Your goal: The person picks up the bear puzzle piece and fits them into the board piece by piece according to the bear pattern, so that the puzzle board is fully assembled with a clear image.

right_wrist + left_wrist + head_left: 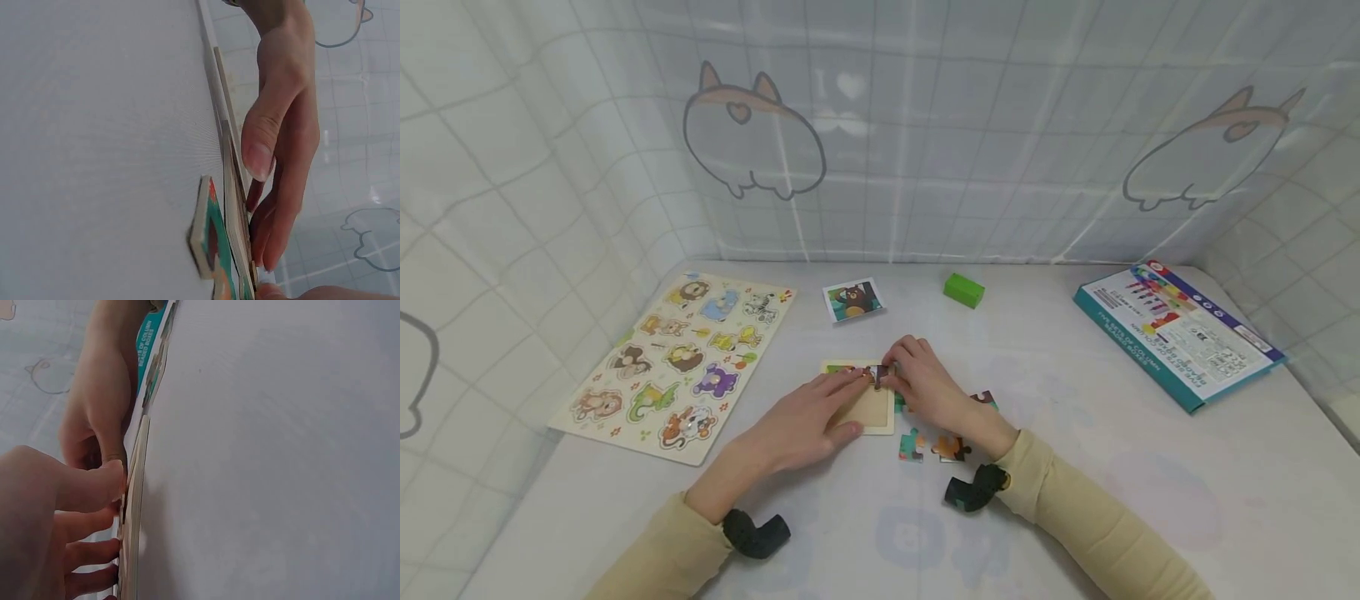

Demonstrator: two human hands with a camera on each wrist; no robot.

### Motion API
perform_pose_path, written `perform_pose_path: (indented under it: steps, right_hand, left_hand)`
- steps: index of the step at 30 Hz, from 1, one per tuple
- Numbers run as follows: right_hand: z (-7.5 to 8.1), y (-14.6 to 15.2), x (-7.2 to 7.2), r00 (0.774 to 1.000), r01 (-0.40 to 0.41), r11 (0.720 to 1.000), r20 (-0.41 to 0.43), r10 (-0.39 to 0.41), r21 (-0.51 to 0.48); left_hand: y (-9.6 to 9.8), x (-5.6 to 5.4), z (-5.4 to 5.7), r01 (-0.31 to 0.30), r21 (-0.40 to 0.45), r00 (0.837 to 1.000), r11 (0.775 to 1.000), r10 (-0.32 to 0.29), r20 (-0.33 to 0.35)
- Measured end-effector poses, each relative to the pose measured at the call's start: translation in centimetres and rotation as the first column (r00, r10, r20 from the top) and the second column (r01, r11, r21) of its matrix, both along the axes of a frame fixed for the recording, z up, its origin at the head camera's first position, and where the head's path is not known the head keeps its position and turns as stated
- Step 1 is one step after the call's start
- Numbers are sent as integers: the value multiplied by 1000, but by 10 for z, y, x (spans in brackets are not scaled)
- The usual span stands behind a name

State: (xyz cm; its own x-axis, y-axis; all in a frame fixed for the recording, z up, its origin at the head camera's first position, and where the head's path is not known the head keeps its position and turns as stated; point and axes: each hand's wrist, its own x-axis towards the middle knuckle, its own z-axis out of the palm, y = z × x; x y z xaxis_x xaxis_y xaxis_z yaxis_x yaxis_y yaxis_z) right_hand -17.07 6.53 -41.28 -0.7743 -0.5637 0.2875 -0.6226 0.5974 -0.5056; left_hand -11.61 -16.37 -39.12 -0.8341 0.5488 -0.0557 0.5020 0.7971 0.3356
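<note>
A small wooden puzzle tray (867, 417) lies in front of me, its lower part bare wood and some pieces along its top edge. My left hand (801, 423) reaches over it from the left with fingers extended, the tips resting on the pieces at the top. At the tray's upper right corner, my right hand (931, 385) pinches a brown and white puzzle piece (878, 377) between thumb and fingers. Loose pieces lie right of the tray: a teal one (912, 446), an orange one (951, 450) and a dark one (983, 399), with another partly hidden under the right hand.
A picture card (854, 300) with a bear lies behind the tray, and a green block (964, 290) sits farther right. An animal puzzle board (707, 417) occupies the left side. On the right lies a teal-edged box (1187, 333). Patterned curtain walls surround the table.
</note>
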Motion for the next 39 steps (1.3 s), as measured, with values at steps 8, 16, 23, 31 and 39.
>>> perform_pose_path:
  steps: [8,16,23,31,39]
  right_hand:
    - [-1,-1,0,999,11,1000,-38,-11,-17]
    - [1,0,0,1000,23,1000,-10,-23,-12]
    - [4,0,0,999,31,999,33,-30,-20]
    - [3,0,0,996,51,999,68,-49,-19]
    - [2,0,0,998,49,998,53,-46,-45]
  left_hand:
    - [4,-1,0,9,-68,999,998,-12,-45]
    - [6,0,-1,40,-50,995,998,-44,-84]
    - [8,1,-1,65,-29,997,997,-66,-45]
    - [8,1,-2,43,6,999,999,-43,-9]
    - [8,1,-3,78,-8,996,997,-79,-41]
